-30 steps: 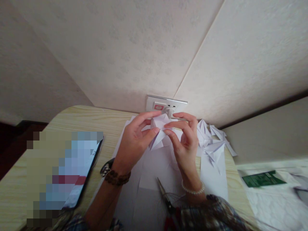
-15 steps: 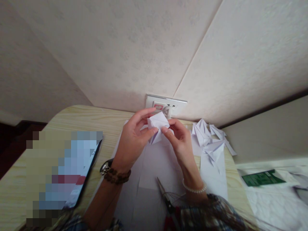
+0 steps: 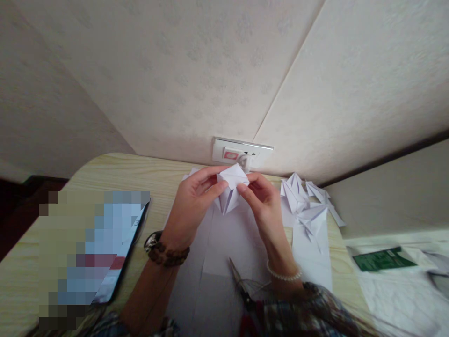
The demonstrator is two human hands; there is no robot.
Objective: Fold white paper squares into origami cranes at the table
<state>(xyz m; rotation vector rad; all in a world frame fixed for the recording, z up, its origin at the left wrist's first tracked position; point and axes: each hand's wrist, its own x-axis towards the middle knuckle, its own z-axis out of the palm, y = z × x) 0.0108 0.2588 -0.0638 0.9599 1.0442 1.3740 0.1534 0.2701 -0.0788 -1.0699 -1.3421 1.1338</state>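
Note:
A small folded white paper piece (image 3: 230, 187) is held up above the wooden table (image 3: 115, 175), close to the wall. My left hand (image 3: 194, 203) pinches its left side with thumb and fingers. My right hand (image 3: 263, 203) pinches its right side, fingers curled under the fold. The paper's lower point hangs down between both hands. Flat white sheets (image 3: 228, 252) lie on the table beneath my hands.
Several folded white paper shapes (image 3: 305, 206) lie at the right. Scissors (image 3: 243, 290) rest near my right forearm. A phone (image 3: 115, 252) lies at the left. A wall socket (image 3: 242, 152) is behind the hands. A green card (image 3: 380, 260) sits on a white surface at the far right.
Both hands have drawn closer together on the folded paper and turned it, so its top flap now faces up. The right hand's fingers have curled in.

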